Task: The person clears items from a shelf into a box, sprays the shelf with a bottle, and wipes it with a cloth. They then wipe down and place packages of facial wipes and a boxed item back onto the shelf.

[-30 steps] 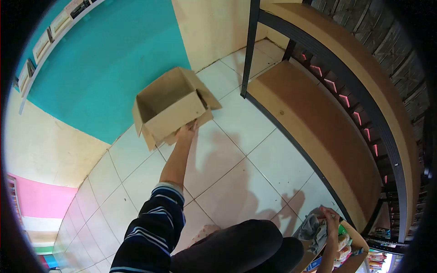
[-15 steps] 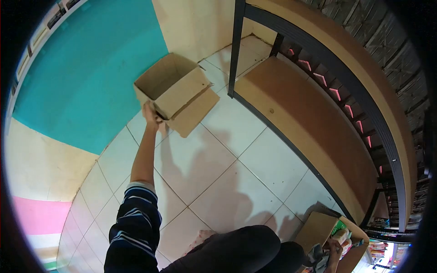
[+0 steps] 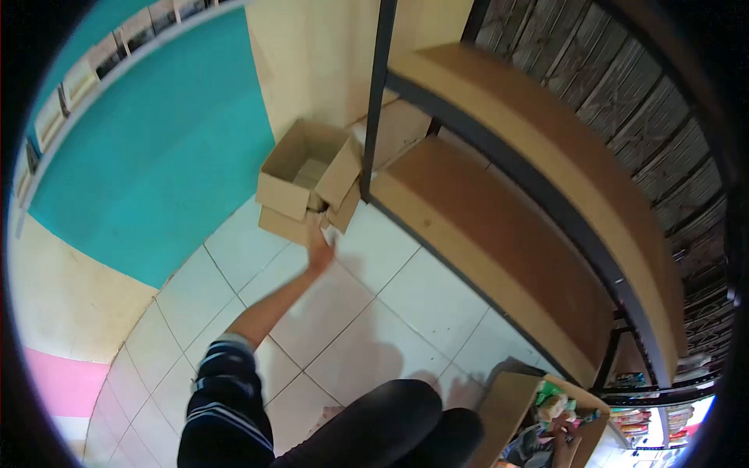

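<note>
An open cardboard box (image 3: 285, 195) stands in the corner by the teal wall, its flaps folded outward. My left hand (image 3: 318, 248) reaches out to its front flaps, thumb apart, fingertips right at the lower flap. At the lower right, a second carton (image 3: 499, 405) holds a jumble of small goods, among them a green packet (image 3: 548, 388) and a pale packet (image 3: 552, 407). My right hand (image 3: 560, 434) is inside that carton among the goods, fingers curled. What it grips is hidden.
A dark-framed rack with brown board shelves (image 3: 484, 249) runs along the right, its post close beside the box. White tiles (image 3: 343, 327) cover the floor. My knees (image 3: 398, 417) are at the bottom. Small framed items (image 3: 78, 82) line a ledge at upper left.
The empty box has moved into the corner by the rack post and turned. My left hand has let go of its side and shifted right to its front flaps. The view has swung.
</note>
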Action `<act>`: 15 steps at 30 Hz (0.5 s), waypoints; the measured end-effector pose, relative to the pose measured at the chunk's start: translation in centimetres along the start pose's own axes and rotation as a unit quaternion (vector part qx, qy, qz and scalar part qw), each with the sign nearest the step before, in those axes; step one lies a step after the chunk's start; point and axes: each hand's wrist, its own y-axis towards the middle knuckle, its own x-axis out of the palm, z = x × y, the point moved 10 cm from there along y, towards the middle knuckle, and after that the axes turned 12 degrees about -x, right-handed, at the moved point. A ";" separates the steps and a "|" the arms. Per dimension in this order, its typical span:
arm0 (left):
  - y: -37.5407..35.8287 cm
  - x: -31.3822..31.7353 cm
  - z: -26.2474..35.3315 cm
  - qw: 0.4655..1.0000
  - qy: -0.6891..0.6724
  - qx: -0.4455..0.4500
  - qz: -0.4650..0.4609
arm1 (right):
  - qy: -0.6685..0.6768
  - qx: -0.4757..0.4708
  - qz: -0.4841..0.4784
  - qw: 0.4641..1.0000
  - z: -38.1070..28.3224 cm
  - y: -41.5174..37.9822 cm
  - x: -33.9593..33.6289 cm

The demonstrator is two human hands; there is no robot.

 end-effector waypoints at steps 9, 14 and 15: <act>-26.9 -17.4 27.3 0.832 0.015 0.028 -0.554 | 0.076 -0.001 -0.007 0.997 -19.1 -0.3 -9.3; -28.4 -25.5 28.2 0.761 0.245 0.009 -0.600 | 0.251 -0.057 -0.131 0.957 -29.7 -4.0 -7.5; -29.4 -26.4 28.2 0.765 0.217 0.015 -0.606 | 0.297 0.007 -0.152 0.943 -31.6 -5.4 -7.5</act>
